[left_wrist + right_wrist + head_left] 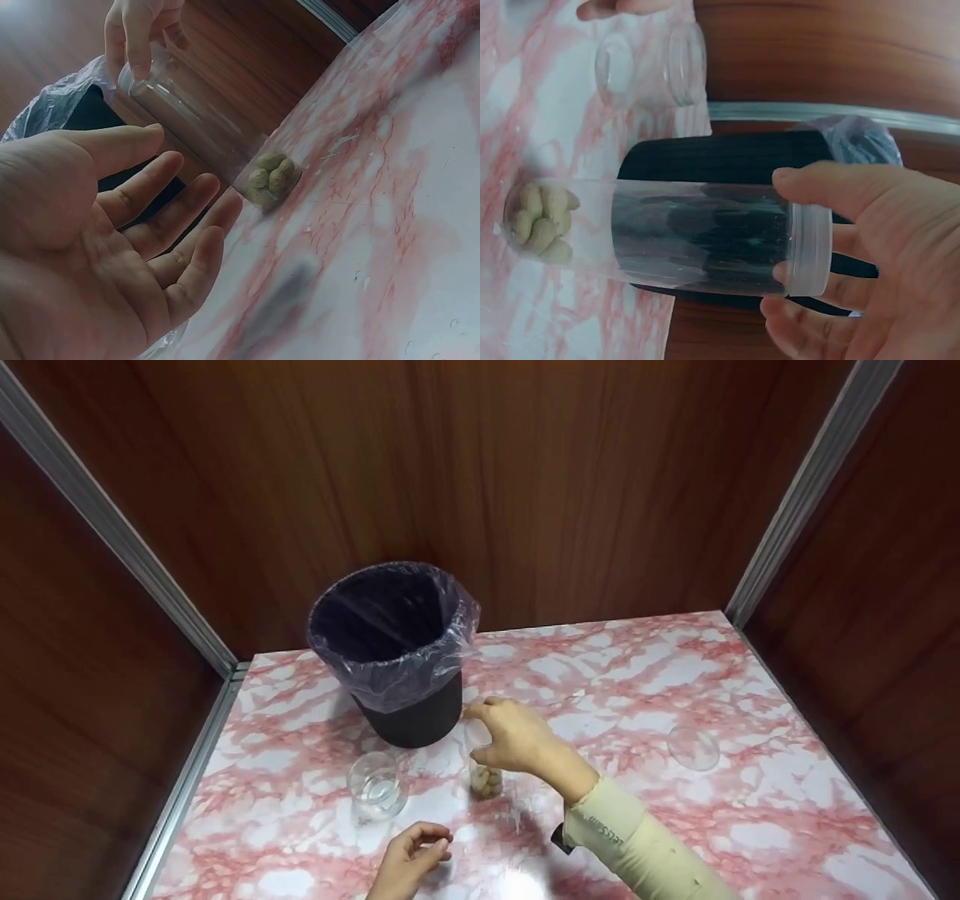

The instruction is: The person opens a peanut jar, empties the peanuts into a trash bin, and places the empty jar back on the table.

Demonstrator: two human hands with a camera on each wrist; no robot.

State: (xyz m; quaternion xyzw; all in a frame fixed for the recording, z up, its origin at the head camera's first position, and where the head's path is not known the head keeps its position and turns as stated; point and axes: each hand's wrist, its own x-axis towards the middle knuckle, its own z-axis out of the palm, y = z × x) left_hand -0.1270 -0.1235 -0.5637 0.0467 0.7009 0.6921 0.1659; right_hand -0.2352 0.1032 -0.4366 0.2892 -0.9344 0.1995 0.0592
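A tall clear plastic jar (705, 236) stands upright on the table, with several tan nuts (544, 221), like peanuts in their shells, at its bottom. My right hand (517, 739) holds the jar from above, thumb and fingers around its translucent top (810, 247). In the left wrist view that hand (142, 30) grips the same end. My left hand (412, 855) hovers near the front of the table, palm facing the jar and fingers loosely bent, holding nothing. A shorter clear jar (377, 787) without nuts stands left of the tall one.
A black bin (412, 716) with a clear plastic liner (390, 682) stands behind the jars. To the right lies a clear round disc (694, 748), like a lid. Wood-look panels (525, 495) with metal edges enclose the red-and-white marbled table (615, 682).
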